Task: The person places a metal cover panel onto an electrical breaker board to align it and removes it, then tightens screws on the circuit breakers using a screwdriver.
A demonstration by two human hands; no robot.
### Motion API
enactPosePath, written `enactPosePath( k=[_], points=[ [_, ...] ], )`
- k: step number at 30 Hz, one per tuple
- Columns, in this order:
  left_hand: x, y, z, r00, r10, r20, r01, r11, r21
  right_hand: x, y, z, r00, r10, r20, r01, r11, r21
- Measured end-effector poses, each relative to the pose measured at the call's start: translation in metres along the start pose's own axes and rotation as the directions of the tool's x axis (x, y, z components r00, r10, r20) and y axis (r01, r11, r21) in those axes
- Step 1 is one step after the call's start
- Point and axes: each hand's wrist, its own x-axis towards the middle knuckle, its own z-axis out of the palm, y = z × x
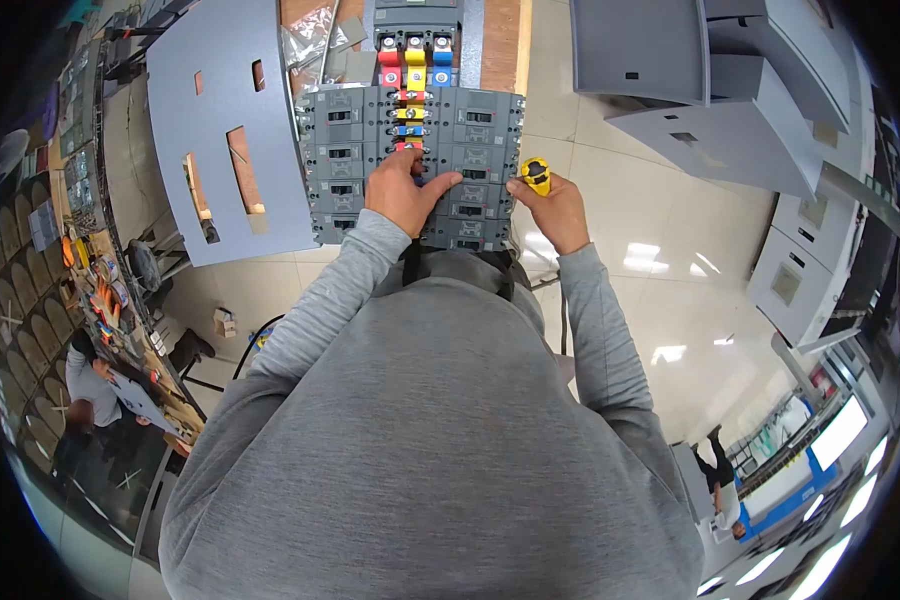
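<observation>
A block of dark grey circuit breakers point(475, 160) lies in front of me in two columns. Red, yellow and blue busbar pieces point(410, 113) with bolts run down between the columns. My left hand point(398, 195) rests over the lower part of this middle strip, thumb spread to the right and nothing visible in it; some of its fingertips are hidden. At the block's right edge, my right hand point(558, 212) is closed around a yellow and black handle point(536, 175), which looks like a screwdriver seen from its end. Its shaft is not visible.
A grey panel with cutouts point(205, 130) leans at the left of the breakers. A larger breaker point(417, 18) and plastic bags point(308, 40) sit beyond. Grey metal cabinets point(640, 50) stand to the right. Other people point(95, 385) appear at the far left and lower right.
</observation>
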Motion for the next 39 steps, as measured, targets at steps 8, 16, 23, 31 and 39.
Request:
enactPosePath(
  k=[8,16,23,31,39],
  points=[
    [-0.015,0.035,-0.048,0.933,0.356,0.048,-0.331,0.905,-0.266,-0.044,-0.145,-0.004,0.93,-0.332,-0.155,0.359,0.741,0.567],
    [0.027,0.054,-0.103,0.833,0.527,0.168,-0.433,0.811,-0.394,-0.013,-0.198,0.053,0.721,-0.676,-0.154,0.559,0.435,0.706],
    [0.045,0.028,-0.102,0.829,0.521,0.202,-0.49,0.851,-0.188,-0.027,-0.197,0.032,0.673,-0.735,-0.079,0.729,0.678,-0.092],
    [0.045,0.011,-0.085,0.802,0.548,0.236,-0.536,0.836,-0.12,-0.04,-0.187,0.041,0.683,-0.731,-0.02,0.689,0.652,-0.315],
    [0.058,-0.011,-0.066,0.752,0.599,0.276,-0.605,0.793,-0.072,-0.053,-0.184,0.047,0.695,-0.718,0.029,0.599,0.557,-0.575]
  ],
)
